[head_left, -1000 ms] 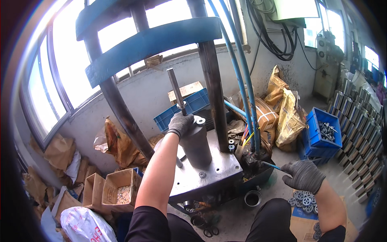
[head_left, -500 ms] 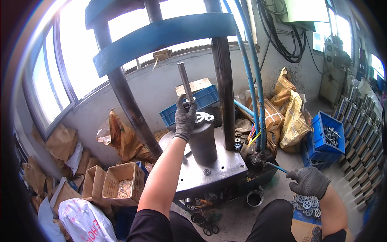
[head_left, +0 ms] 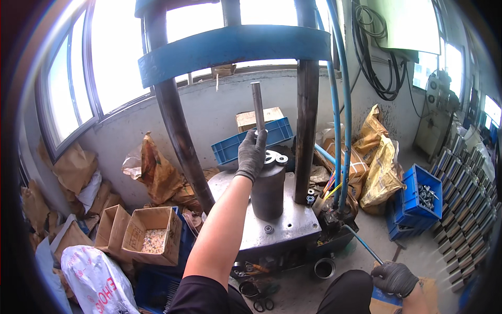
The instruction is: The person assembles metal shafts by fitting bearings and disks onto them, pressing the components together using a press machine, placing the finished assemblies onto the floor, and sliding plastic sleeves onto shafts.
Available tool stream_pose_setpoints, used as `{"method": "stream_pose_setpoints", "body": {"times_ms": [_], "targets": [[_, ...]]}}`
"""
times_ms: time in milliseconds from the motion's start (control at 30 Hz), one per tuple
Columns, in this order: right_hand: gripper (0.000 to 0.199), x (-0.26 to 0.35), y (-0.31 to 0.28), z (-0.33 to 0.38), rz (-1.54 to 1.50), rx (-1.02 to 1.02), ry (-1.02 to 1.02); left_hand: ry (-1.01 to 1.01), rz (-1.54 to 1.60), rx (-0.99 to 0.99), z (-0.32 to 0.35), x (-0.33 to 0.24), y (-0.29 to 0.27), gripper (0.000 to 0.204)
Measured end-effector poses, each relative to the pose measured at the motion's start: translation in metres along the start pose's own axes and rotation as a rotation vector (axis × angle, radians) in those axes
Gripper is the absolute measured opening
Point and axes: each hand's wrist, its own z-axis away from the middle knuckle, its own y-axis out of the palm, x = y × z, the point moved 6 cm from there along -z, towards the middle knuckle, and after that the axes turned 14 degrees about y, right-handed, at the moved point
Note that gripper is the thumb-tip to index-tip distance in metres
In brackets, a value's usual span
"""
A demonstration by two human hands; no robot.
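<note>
Atop the steel cylinder (head_left: 268, 188), left hand (head_left: 252, 153) clamps the stiff, heavy-looking rod (head_left: 258, 107) low; right hand (head_left: 394, 277) looks closed.

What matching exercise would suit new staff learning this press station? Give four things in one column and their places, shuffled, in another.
Things:
1. metal rod
2. cardboard box of small parts
3. blue crate of metal parts
4. dark cylinder

Places:
A. on the floor at the right
B. upright in the left hand
C. standing on the press plate
D. on the floor at the left

Pairs: 1-B, 2-D, 3-A, 4-C
</note>
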Motion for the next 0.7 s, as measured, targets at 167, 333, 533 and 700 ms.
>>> {"method": "stream_pose_setpoints", "body": {"times_ms": [167, 333, 533, 700], "targets": [[0.030, 0.009, -0.009, -0.001, 0.046, -0.083, -0.027, -0.042, 0.146, -0.014, -0.003, 0.007, 0.006, 0.042], [0.028, 0.015, -0.017, 0.000, -0.022, -0.052, 0.041, -0.049, 0.314, -0.032, -0.001, 0.001, 0.011, 0.039], [0.029, 0.008, -0.011, -0.003, -0.035, -0.059, 0.085, -0.012, 0.223, -0.033, 0.003, -0.002, 0.016, 0.037], [0.028, 0.011, -0.014, -0.002, -0.067, -0.099, 0.036, 0.069, 0.060, 0.014, -0.002, 0.009, 0.014, 0.036]]}}
